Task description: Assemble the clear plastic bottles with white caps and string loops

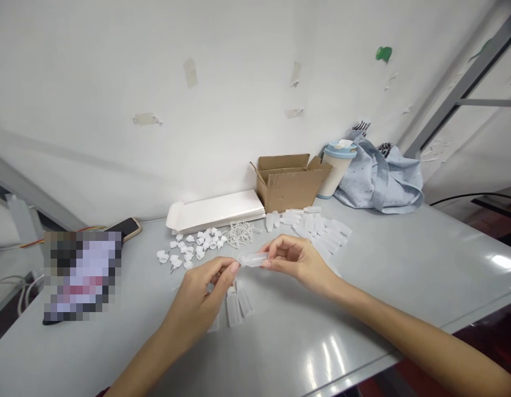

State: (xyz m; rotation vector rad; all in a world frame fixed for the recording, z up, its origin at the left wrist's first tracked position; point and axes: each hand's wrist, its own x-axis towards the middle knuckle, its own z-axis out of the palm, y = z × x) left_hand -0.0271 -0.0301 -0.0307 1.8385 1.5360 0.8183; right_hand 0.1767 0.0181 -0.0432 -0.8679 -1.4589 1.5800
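Observation:
Between thumb and fingers, my right hand (294, 259) pinches a small translucent plastic bottle (254, 259), held level above the table. My left hand (216, 278) is closed in a pinch at the bottle's narrow left end; what its fingertips grip is too small to make out. Below my hands lie several similar bottles (234, 309), partly hidden by the left hand. A larger pile of translucent bottles (321, 229) spreads behind my right hand. Small white caps (200, 242), some with thin dark pins, are scattered behind my left hand, beside a heap of white loops (241, 234).
Against the wall stand a stack of white flat boxes (218, 210), an open cardboard box (296, 187), a lidded cup (337, 170) and a light blue cloth bag (379, 176). At left lie a phone (129, 227) and a blurred-out item (84, 275) on the grey table (280, 353).

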